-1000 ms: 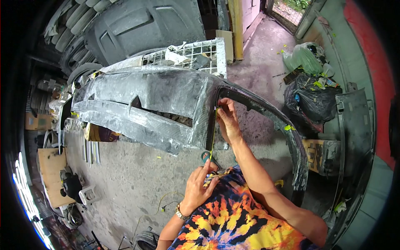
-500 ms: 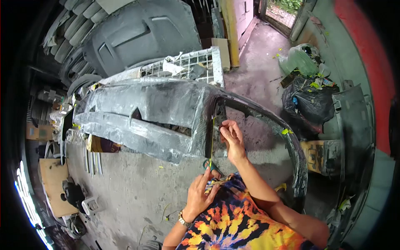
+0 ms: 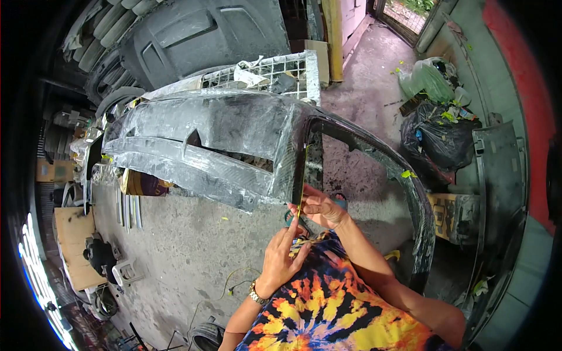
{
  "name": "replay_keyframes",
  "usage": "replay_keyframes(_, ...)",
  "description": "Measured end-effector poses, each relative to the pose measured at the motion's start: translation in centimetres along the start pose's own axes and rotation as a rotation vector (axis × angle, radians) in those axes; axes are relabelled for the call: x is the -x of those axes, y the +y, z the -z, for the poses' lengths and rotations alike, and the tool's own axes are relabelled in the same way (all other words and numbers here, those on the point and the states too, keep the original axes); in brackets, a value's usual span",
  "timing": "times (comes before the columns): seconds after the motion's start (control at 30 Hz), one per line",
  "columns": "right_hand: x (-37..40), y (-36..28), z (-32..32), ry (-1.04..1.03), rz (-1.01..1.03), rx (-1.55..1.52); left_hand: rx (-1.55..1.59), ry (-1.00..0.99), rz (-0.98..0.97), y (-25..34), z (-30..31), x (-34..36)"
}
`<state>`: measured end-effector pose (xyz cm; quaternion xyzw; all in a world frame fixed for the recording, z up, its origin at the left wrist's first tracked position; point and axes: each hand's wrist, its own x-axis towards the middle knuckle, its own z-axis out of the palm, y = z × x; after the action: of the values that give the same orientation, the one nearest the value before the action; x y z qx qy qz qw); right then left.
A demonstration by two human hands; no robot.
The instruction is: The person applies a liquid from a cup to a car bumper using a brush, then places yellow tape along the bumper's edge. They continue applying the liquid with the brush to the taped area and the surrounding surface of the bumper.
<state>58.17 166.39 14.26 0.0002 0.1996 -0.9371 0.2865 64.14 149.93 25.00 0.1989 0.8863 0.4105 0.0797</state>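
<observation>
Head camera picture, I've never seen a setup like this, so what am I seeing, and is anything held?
No machine here: a person works with two bare hands. The camera sits on their head, looking forward and down, so their patterned shirt shows at the bottom. Before them is a grey panel, with a thin yellow strip seen against its dark edge. The left hand reaches a fingertip to the strip's lower end; the right hand is close beside it. Whether either grips it is hard to see. Behind, a white scrap lies on a white grid.
</observation>
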Motion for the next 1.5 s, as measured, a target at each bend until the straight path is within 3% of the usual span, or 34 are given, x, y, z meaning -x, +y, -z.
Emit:
replay_keyframes(0.63,-0.4,0.1,0.0,-0.062,-0.023,-0.021,0.005,-0.028,0.045,-0.1,0.0,0.2)
replay_keyframes(1.0,-0.6,1.2,0.7,-0.227,-0.032,0.013,0.036,-0.027,0.043,0.2,0.1,0.1)
replay_keyframes(1.37,-0.2,1.0,-0.2,-0.092,-0.066,-0.008,-0.050,-0.034,0.060,0.4,-0.1,0.2)
replay_keyframes(1.5,-0.2,1.0,0.2,-0.116,-0.086,-0.054,-0.267,0.005,0.013,0.6,0.0,0.1)
